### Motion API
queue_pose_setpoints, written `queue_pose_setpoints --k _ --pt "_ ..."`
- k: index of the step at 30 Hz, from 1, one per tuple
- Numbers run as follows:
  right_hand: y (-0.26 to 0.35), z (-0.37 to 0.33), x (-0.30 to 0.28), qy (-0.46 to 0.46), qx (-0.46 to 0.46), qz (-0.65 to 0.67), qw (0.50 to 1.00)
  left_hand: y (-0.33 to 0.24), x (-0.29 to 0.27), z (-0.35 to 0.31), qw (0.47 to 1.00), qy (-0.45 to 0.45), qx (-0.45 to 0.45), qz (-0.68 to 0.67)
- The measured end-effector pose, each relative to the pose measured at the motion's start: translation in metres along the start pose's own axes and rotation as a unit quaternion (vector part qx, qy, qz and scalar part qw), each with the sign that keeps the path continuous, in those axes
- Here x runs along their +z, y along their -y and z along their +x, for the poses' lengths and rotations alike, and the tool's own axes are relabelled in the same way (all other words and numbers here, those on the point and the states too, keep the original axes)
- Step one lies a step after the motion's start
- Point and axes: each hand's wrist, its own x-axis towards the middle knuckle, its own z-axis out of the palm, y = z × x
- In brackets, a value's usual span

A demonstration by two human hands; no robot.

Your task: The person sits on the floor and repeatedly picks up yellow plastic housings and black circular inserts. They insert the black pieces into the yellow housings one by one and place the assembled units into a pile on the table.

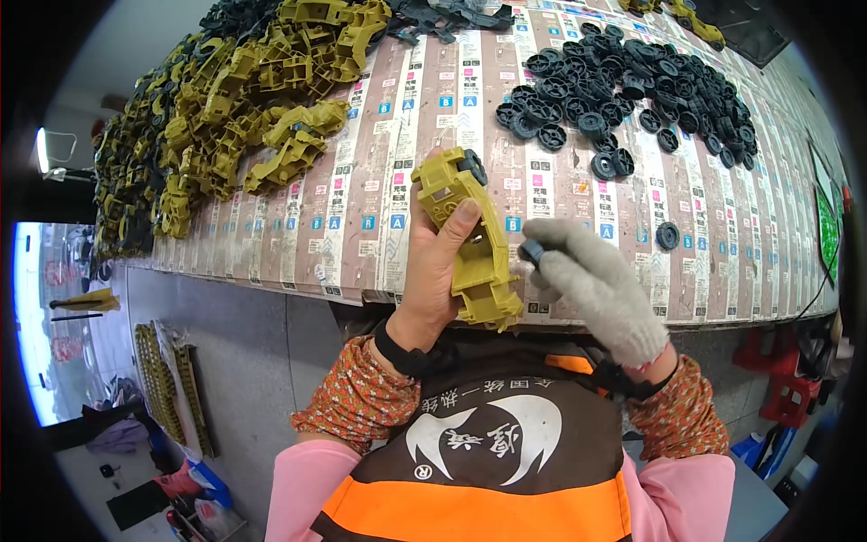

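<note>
My bare left hand point(432, 262) grips a yellow-green plastic toy car body point(483, 262), held tilted above the near edge of the table. One dark toy wheel point(472, 166) sits on the far end of that body. Just to its right, my gloved right hand point(596, 287) pinches a small dark toy wheel point(532, 251) between thumb and fingers. A gap separates this wheel from the car body. The palm side of the left hand is hidden behind the body.
A big heap of yellow-green car bodies point(244, 99) covers the table's left side. Many dark wheels point(632, 86) lie piled at the far right, and a single loose wheel point(667, 236) rests nearer. Dark flat parts point(442, 18) lie at the back. Red stools point(790, 388) stand at lower right.
</note>
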Motion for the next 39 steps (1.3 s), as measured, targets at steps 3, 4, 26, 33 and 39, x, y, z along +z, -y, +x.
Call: queue_pose_setpoints --k 3,4,26,33,39 --pt "-0.011 -0.009 0.014 0.002 0.007 0.060 0.998 -0.002 0.006 -0.002 0.999 0.003 0.030 0.014" --pt "-0.017 -0.009 0.016 0.002 -0.005 0.082 0.997 -0.002 0.007 -0.002 0.998 0.007 0.048 0.029" --pt "-0.012 -0.012 0.025 0.065 -0.061 -0.356 0.930 0.011 0.001 -0.018 0.944 0.147 0.164 0.245" --pt "0.001 0.011 -0.003 -0.073 -0.186 -0.121 0.972 -0.016 -0.001 -0.011 0.896 0.266 -0.092 0.342" --pt "-0.026 -0.005 -0.037 -0.094 -0.015 0.087 0.992 -0.034 -0.015 -0.007 0.956 0.182 -0.219 -0.071"
